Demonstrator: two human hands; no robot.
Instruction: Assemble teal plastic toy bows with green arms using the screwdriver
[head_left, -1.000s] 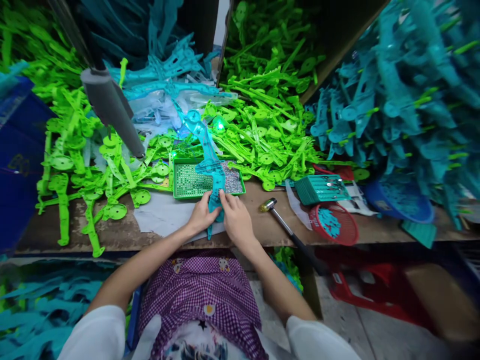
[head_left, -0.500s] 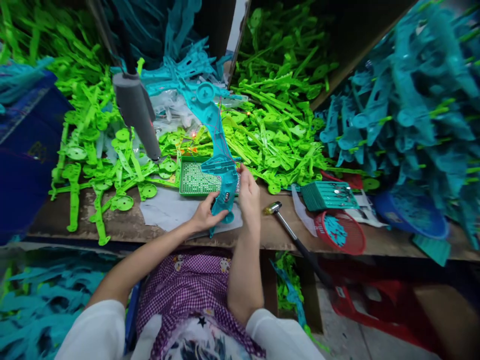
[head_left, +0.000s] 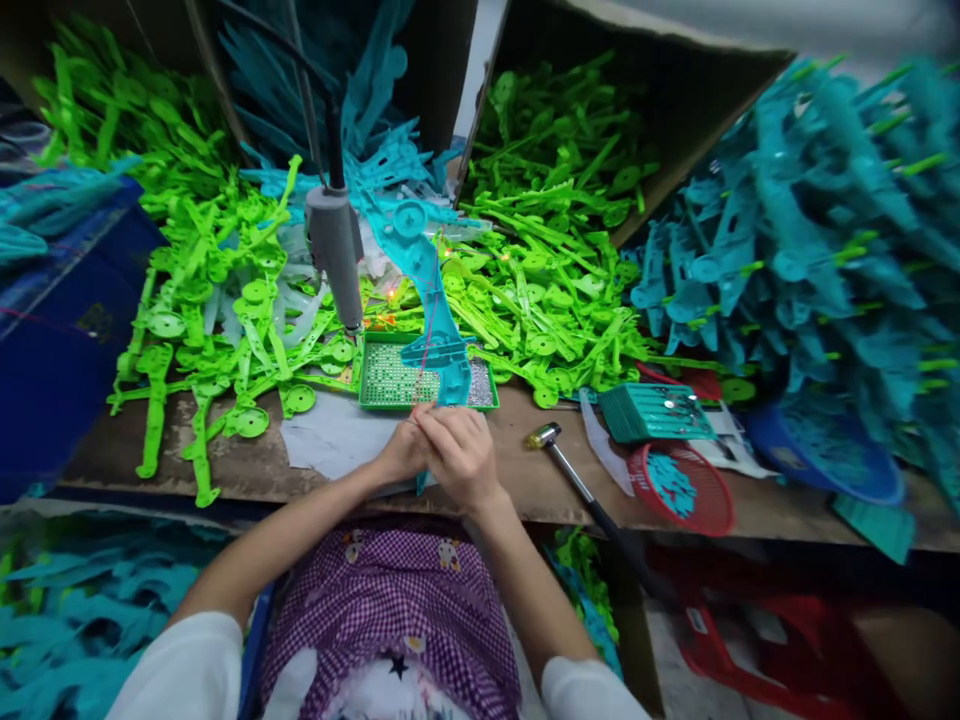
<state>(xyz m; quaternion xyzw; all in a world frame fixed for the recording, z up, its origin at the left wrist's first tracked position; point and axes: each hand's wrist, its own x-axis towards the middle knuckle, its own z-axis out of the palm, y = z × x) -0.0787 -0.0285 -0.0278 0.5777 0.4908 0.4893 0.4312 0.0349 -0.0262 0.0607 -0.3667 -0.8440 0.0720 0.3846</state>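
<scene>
A long turquoise plastic part (head_left: 442,325) lies from the pile at the back down toward me, its near end hidden under my hands. A thin red wire (head_left: 428,345) runs along it to my fingertips. My right hand (head_left: 461,452) is closed in a pinch on that wire, over the part's near end. Against it, my left hand (head_left: 403,448) is closed too, its fingertips meeting the right ones at the wire. Beneath the part sits a green tray (head_left: 367,390) holding small metal pieces, probably screws.
A grey electric screwdriver (head_left: 335,255) hangs left of the part. Bright green plastic parts (head_left: 540,300) are heaped behind. On the right lie a hammer (head_left: 574,465), a red basket (head_left: 712,500), a stack of turquoise trays (head_left: 622,420) and a blue basin (head_left: 862,480). A blue bin (head_left: 67,330) stands left.
My right hand has left the part's right edge and come down to join my left hand. Both now pinch the red wire. The screwdriver appears farther right, and the view has shifted slightly.
</scene>
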